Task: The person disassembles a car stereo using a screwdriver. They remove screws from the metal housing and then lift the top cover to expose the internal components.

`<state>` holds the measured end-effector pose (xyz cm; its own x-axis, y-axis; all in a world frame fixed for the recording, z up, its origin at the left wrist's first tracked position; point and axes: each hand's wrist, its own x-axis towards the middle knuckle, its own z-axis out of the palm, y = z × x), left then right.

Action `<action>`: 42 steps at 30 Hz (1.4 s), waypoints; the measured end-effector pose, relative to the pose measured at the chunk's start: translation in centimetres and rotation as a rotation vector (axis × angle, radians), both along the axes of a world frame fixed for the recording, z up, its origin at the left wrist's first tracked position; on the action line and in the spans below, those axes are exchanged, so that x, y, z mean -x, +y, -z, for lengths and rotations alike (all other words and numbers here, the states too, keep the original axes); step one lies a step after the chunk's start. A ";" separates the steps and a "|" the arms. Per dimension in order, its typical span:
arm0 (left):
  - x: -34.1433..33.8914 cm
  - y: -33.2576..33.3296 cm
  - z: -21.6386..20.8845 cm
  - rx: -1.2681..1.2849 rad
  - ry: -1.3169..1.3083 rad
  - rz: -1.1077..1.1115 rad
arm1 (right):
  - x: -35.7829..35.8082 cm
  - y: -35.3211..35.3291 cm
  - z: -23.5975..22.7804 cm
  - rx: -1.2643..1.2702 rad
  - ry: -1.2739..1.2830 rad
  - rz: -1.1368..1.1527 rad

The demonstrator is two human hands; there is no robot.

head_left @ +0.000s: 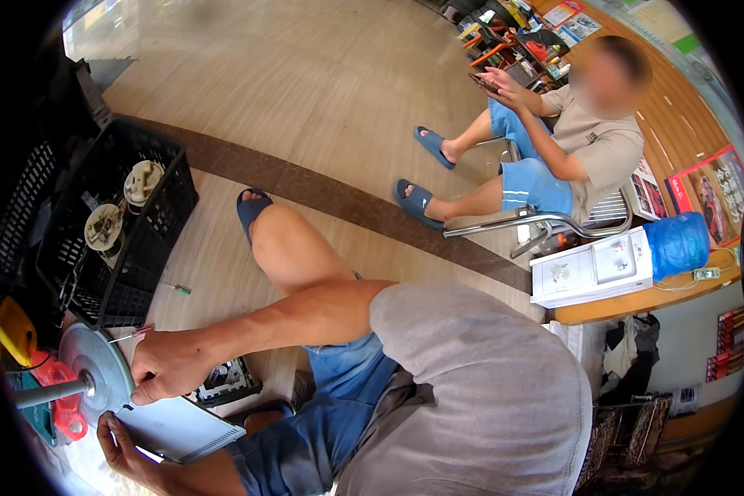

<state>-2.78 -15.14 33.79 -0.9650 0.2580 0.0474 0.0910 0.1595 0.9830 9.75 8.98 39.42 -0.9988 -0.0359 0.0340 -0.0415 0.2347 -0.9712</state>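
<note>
My right hand point(169, 364) is closed round a small screwdriver point(144, 331) with a red handle, its thin metal shaft sticking out past my fist. Just below it, my left hand point(122, 446) has its thumb and fingertips drawn together; whatever they pinch is too small to make out. Both hands are beside a round grey disc point(99, 355) with a metal post at its middle. A small dark piece point(126, 407) shows at the disc's edge, between my hands. Under my wrists lies a flat pale casing point(182, 428) with slots along one edge.
A black plastic crate point(153, 236) holds two round pump-like parts point(103, 227). A green-handled screwdriver point(179, 289) lies on the floor. Red point(54, 376) and yellow point(14, 331) items crowd the far left. Another person point(599, 136) sits with a phone near a white water dispenser point(591, 266).
</note>
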 end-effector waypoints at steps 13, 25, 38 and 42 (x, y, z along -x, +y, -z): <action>-0.3 0.4 -0.8 0.025 -0.067 -0.041 | 0.5 -0.1 0.7 0.075 0.019 0.009; 1.5 -1.9 2.1 0.042 -0.023 0.030 | 0.7 -0.1 0.8 0.105 0.021 0.007; 0.4 -2.5 1.2 0.109 0.179 -0.001 | 0.9 -0.2 0.3 0.092 0.095 -0.098; -0.8 0.5 0.3 0.010 0.196 0.067 | 1.0 0.0 0.6 -0.011 -0.087 -0.169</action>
